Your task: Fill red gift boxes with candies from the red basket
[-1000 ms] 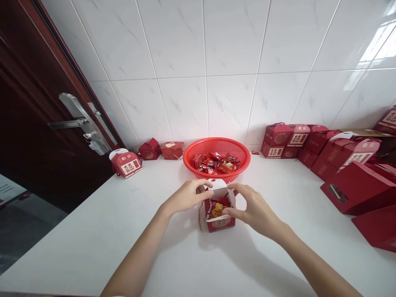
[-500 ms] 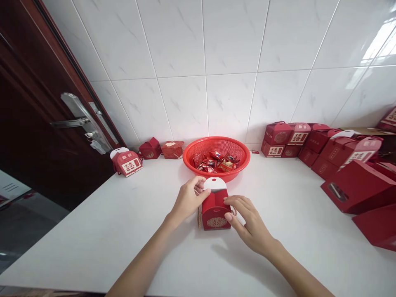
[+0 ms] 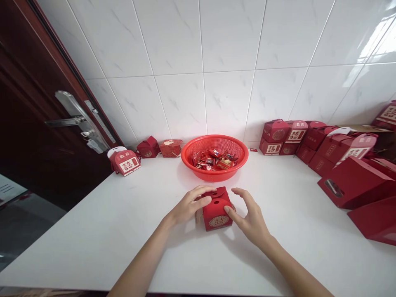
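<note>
A small red candy box (image 3: 219, 215) with a gold medallion on its front stands on the table before me. Its top flaps, with round holes in them, are folded inward. My left hand (image 3: 192, 204) rests at the box's upper left, index finger along the back flap and thumb in front of it. At the right side, my right hand (image 3: 250, 216) is spread: its thumb touches the front flap, while the index finger is held apart from the box. Twisted cord shows at both sides of the box. Just behind it, a red plastic basket (image 3: 214, 176) holds several wrapped candies (image 3: 213, 159).
Several red boxes (image 3: 274, 136) are stacked at the right by the tiled wall. Nearer stand larger red boxes (image 3: 355, 183). Other small boxes (image 3: 126, 161) sit at the back left, near a dark door (image 3: 37, 123). The white table's (image 3: 93, 243) left edge runs diagonally.
The white inside of the back flap no longer shows; that flap has been folded forward and down. My right hand's fingers have lifted off the top of the box.
</note>
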A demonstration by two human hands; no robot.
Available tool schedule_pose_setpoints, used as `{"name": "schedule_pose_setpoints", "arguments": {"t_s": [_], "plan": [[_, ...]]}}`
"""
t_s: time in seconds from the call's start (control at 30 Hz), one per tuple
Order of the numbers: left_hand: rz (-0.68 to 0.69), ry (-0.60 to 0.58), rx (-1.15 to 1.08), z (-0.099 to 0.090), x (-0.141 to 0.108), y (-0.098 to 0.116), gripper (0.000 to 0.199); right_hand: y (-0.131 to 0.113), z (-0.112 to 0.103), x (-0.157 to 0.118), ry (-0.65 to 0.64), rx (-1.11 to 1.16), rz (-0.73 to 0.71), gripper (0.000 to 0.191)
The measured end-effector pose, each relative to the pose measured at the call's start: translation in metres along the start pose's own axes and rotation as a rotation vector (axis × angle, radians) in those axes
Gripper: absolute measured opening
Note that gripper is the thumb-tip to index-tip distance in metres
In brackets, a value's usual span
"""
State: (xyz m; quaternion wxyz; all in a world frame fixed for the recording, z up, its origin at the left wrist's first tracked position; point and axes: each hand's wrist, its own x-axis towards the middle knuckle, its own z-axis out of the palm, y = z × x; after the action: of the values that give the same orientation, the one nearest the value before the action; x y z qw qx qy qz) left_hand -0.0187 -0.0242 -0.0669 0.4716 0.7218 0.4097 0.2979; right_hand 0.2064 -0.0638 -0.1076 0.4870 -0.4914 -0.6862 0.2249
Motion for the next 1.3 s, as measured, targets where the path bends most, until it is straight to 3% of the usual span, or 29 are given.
{"name": "schedule_pose_setpoints", "arguments": {"t_s": [0.13,0.3,0.5,0.63,0.77,1.0,1.1,1.23,1.3], "plan": [[-0.020,-0.028,0.044,0.000,-0.003,-0.005,0.043,0.009,-0.001,0.005,-0.124,0.123,0.147,0.055],[-0.061,-0.020,0.081,0.002,-0.001,-0.009,0.042,0.014,-0.006,0.018,-0.292,0.330,0.349,0.053],[-0.094,-0.031,0.196,-0.001,-0.006,0.001,0.051,0.019,-0.003,0.028,-0.345,0.480,0.397,0.037],[-0.143,0.003,0.385,-0.002,-0.009,0.013,0.055,0.017,-0.002,0.028,-0.225,0.507,0.440,0.023],[-0.155,-0.006,0.424,-0.005,-0.009,0.019,0.058,0.020,-0.002,0.029,-0.246,0.549,0.436,0.009],[-0.141,-0.009,0.337,-0.009,-0.004,0.021,0.059,0.026,-0.001,0.051,-0.428,0.420,0.499,0.036],[-0.134,-0.009,0.333,-0.010,-0.004,0.022,0.058,0.026,0.001,0.062,-0.518,0.359,0.461,0.027],[-0.119,-0.003,0.343,-0.009,-0.004,0.022,0.055,0.028,0.003,0.071,-0.453,0.323,0.439,0.003],[-0.104,0.022,0.329,-0.008,-0.004,0.021,0.053,0.027,0.000,0.073,-0.395,0.336,0.436,0.011]]}}
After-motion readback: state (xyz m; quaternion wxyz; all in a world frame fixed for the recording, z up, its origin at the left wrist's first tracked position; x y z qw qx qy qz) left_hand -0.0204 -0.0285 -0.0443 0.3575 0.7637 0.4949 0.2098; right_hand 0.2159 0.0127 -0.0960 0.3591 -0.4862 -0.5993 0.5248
